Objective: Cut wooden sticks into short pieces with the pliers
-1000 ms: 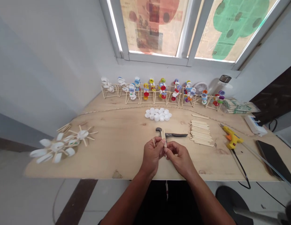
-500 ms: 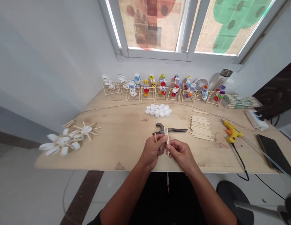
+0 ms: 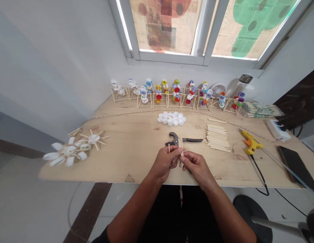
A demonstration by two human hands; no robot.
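**Thin wooden sticks [image 3: 181, 147] pinched and standing upright**

The work in hand appears to be sorting out these few sticks by hand; neither hand is on a tool. Both hands are closed and close together near the bottom middle of the frame. The fingers of the left hand [image 3: 165, 161] curl around the sticks from one side and also hold a short stick [image 3: 169, 149] upright. The right hand [image 3: 196, 166] pinches the sticks low down with its fingertips. How many sticks are in the bunch is hard to tell.

The bunch's long axis runs nearly straight up the frame, its tips pointing toward the window [image 3: 210, 27]. Those tips overlap a pair of cutters [image 3: 192, 139] lying crosswise on the plywood board [image 3: 131, 148].

Keeping the loose sticks lined up calls for a steady pinch from both hands. A pile of loose sticks [image 3: 217, 137] lies to the right, with white bottle caps [image 3: 171, 118] above.
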